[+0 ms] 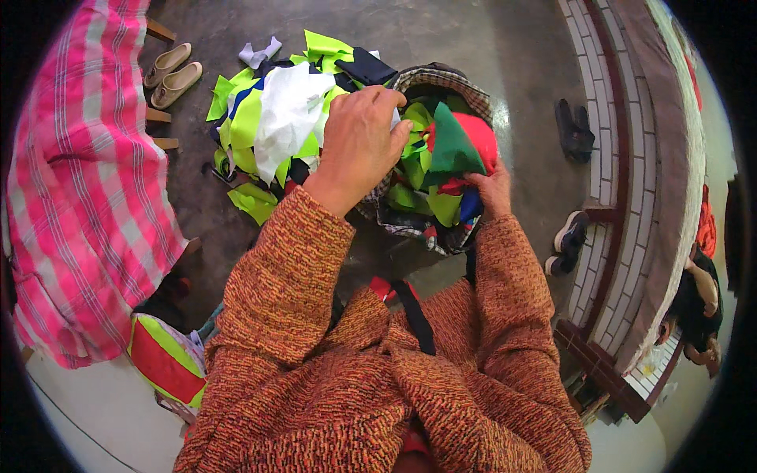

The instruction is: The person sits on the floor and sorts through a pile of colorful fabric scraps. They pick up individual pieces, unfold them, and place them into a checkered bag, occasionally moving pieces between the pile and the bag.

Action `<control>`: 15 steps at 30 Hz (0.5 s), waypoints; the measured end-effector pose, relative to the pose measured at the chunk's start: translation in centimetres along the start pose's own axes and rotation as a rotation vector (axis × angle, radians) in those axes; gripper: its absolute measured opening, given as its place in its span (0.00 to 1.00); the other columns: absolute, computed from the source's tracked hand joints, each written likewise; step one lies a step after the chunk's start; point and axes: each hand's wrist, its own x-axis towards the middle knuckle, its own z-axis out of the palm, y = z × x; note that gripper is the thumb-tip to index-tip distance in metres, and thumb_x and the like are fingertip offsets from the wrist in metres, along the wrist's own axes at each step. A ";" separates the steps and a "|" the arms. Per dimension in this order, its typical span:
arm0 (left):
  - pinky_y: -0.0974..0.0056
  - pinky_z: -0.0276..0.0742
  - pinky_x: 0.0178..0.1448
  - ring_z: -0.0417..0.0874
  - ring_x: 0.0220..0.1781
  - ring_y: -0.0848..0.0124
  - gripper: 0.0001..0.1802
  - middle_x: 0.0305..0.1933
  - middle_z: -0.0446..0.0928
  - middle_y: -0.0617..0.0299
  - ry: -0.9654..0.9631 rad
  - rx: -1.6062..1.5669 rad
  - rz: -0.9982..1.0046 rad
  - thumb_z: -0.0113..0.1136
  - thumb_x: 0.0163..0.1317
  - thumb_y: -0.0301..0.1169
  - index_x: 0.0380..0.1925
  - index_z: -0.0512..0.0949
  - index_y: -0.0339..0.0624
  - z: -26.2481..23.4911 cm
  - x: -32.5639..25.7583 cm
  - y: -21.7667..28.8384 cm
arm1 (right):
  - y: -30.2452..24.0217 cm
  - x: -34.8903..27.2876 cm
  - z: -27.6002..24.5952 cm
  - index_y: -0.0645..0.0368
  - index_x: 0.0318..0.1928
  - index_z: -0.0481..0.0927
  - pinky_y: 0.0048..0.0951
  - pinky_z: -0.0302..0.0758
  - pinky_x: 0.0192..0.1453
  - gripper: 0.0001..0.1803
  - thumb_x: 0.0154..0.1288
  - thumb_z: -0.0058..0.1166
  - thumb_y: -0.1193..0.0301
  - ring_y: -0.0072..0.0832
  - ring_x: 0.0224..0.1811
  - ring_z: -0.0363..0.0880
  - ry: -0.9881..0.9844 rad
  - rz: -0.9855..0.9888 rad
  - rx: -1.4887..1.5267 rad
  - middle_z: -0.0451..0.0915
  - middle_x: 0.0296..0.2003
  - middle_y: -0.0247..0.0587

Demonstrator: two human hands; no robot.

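Observation:
My right hand [495, 191] grips the edge of a bunch of cloth scraps, a red piece [479, 135] and a dark green piece [453, 150], over a checked fabric bag [430, 76]. Lime-yellow scraps [416, 165] and a bit of blue fill the bag below them. To the left of the bag's mouth hovers my left hand [359, 142], its fingers curved and its thumb apart from them. Something pale shows between thumb and fingers, too small to tell whether it is held. Beyond that hand lies a heap of lime, navy and white scraps [290, 110] on the floor.
A pink checked cloth [87, 181] drapes over furniture at the left, with beige shoes [175, 85] beside it. Dark slippers [574, 130] and shoes [569, 240] lie by the white-tiled ledge [603, 94] at the right. At the far right a person in dark clothing [702, 303] is partly visible.

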 end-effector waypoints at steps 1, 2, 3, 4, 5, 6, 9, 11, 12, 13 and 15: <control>0.56 0.68 0.48 0.77 0.43 0.56 0.13 0.39 0.77 0.56 -0.003 -0.006 0.001 0.61 0.50 0.30 0.37 0.75 0.39 0.1 -0.1 0.2 | -1.2 -0.8 -0.1 0.58 0.54 0.71 0.28 0.74 0.51 0.31 0.45 0.57 0.86 0.28 0.44 0.79 0.007 -0.055 0.057 0.81 0.42 0.38; 0.56 0.69 0.47 0.77 0.42 0.55 0.13 0.39 0.77 0.55 -0.017 -0.011 0.006 0.61 0.51 0.31 0.37 0.75 0.39 0.5 -0.1 0.4 | -2.6 -1.9 0.0 0.58 0.54 0.72 0.28 0.74 0.51 0.30 0.47 0.58 0.85 0.27 0.44 0.79 0.020 -0.108 0.115 0.81 0.42 0.38; 0.56 0.70 0.46 0.77 0.42 0.55 0.13 0.39 0.77 0.55 -0.028 -0.012 0.010 0.61 0.51 0.31 0.37 0.75 0.39 0.7 -0.1 0.6 | -3.2 -2.6 0.1 0.58 0.54 0.72 0.28 0.73 0.51 0.29 0.48 0.58 0.84 0.27 0.44 0.79 0.029 -0.163 0.175 0.81 0.43 0.37; 0.55 0.71 0.46 0.77 0.42 0.54 0.13 0.39 0.77 0.54 -0.037 -0.014 0.014 0.61 0.51 0.31 0.38 0.75 0.40 1.1 -0.1 1.0 | -2.8 -3.1 0.0 0.58 0.53 0.72 0.27 0.73 0.51 0.27 0.49 0.59 0.83 0.26 0.44 0.78 0.075 -0.179 0.100 0.80 0.43 0.37; 0.55 0.71 0.45 0.77 0.42 0.54 0.14 0.39 0.77 0.54 -0.098 -0.041 -0.018 0.61 0.52 0.32 0.38 0.75 0.40 1.8 0.0 1.6 | -1.9 -3.3 -0.6 0.59 0.53 0.73 0.27 0.73 0.51 0.26 0.50 0.59 0.82 0.25 0.44 0.78 0.132 -0.197 0.023 0.80 0.44 0.37; 0.55 0.72 0.45 0.77 0.42 0.53 0.14 0.39 0.77 0.53 -0.151 -0.048 -0.059 0.61 0.52 0.33 0.38 0.75 0.40 1.9 -0.1 2.1 | -1.3 -3.2 -0.3 0.59 0.53 0.73 0.27 0.73 0.51 0.25 0.51 0.60 0.81 0.25 0.44 0.78 0.169 -0.218 -0.045 0.80 0.44 0.36; 0.55 0.73 0.45 0.78 0.43 0.51 0.15 0.40 0.77 0.51 -0.278 -0.078 -0.103 0.61 0.53 0.35 0.40 0.75 0.41 2.9 -0.5 2.3 | -1.2 -2.9 1.5 0.60 0.50 0.75 0.25 0.72 0.50 0.22 0.53 0.59 0.82 0.21 0.45 0.76 0.069 -0.315 0.166 0.80 0.44 0.34; 0.57 0.74 0.46 0.79 0.43 0.53 0.19 0.41 0.77 0.49 -0.357 -0.099 -0.102 0.62 0.54 0.38 0.42 0.74 0.39 4.3 -0.8 1.7 | -2.5 -3.3 2.9 0.59 0.49 0.75 0.25 0.72 0.50 0.21 0.53 0.57 0.84 0.22 0.45 0.76 0.080 -0.322 0.172 0.80 0.42 0.34; 0.57 0.74 0.45 0.79 0.43 0.54 0.21 0.41 0.77 0.48 -0.402 -0.158 -0.142 0.62 0.54 0.39 0.43 0.74 0.38 4.9 -0.6 2.0 | -3.5 -3.7 3.1 0.59 0.49 0.75 0.25 0.72 0.50 0.21 0.53 0.57 0.84 0.24 0.45 0.77 0.113 -0.384 0.086 0.79 0.42 0.35; 0.58 0.74 0.45 0.79 0.42 0.55 0.23 0.41 0.77 0.47 -0.446 -0.217 -0.183 0.63 0.54 0.40 0.45 0.73 0.37 5.6 -0.4 2.5 | -4.5 -4.1 3.2 0.59 0.49 0.75 0.25 0.71 0.50 0.21 0.52 0.57 0.84 0.25 0.45 0.77 0.148 -0.447 0.001 0.79 0.43 0.36; 0.59 0.74 0.45 0.81 0.41 0.61 0.29 0.45 0.78 0.48 -0.544 -0.403 -0.240 0.63 0.55 0.44 0.51 0.71 0.35 6.0 1.0 4.2 | -6.1 -4.3 2.3 0.59 0.49 0.75 0.30 0.72 0.50 0.22 0.50 0.55 0.85 0.38 0.47 0.78 0.191 -0.578 -0.149 0.77 0.44 0.44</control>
